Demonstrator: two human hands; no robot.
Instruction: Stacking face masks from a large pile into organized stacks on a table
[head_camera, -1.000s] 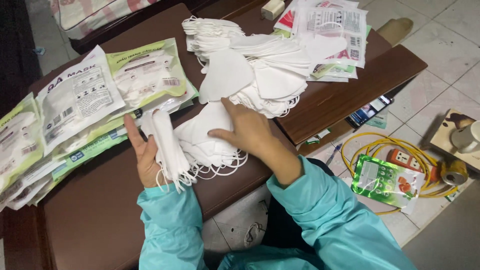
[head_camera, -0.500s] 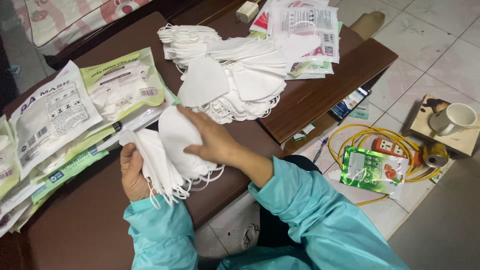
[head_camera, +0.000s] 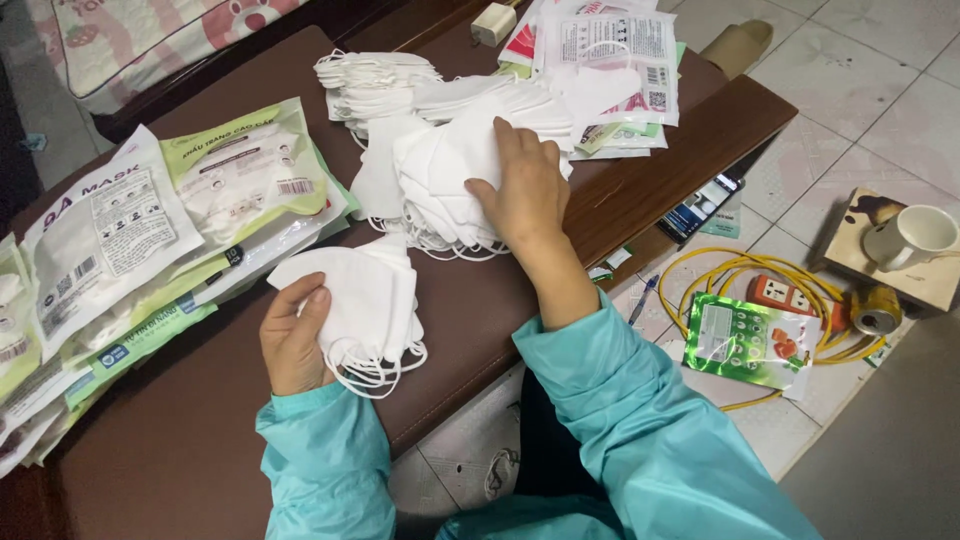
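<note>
Brown table (head_camera: 640, 200), seen from above. Left hand (head_camera: 295, 340), lower left, grips a small stack of white masks (head_camera: 365, 300); right hand (head_camera: 525, 190), fingers spread flat, presses the loose mask pile (head_camera: 440, 170) at centre. Packaged masks (head_camera: 120, 240) lie at left.

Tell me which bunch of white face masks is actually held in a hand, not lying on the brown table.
The small stack of white folded masks gripped by the left hand, ear loops dangling. The larger loose pile of white masks lies on the brown table, with the right hand pressing it.

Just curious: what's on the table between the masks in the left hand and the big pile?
In the head view, only bare brown table separates the small mask stack from the pile.
</note>
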